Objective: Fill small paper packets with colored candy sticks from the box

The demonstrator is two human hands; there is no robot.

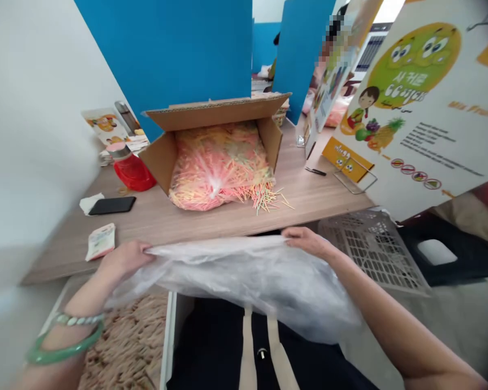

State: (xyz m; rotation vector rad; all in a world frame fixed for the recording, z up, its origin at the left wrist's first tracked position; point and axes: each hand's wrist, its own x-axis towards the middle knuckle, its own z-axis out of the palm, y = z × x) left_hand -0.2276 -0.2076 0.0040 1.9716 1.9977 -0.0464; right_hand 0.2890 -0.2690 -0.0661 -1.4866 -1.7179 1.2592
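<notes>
A large clear plastic bag (244, 271) is stretched between my hands, just in front of the table's near edge and above my lap. My left hand (132, 257) pinches its left corner, and my right hand (307, 241) pinches the upper edge on the right. The bag hangs loose and looks limp, with folds along its length. Beyond it on the table stands an open cardboard box (219, 116) lying on its side. A clear bag of thin pink, yellow and green sticks (219, 168) bulges out of the box. Several loose sticks (264, 197) spill from its right front.
On the table (179, 225) lie a black phone (113, 205), a small packet (101, 241), a red container (132, 170) and black tweezers (315, 171). A bin of small sticks (122, 336) sits lower left. A grey plastic crate (370, 246) is at right, below a printed carton (423, 103).
</notes>
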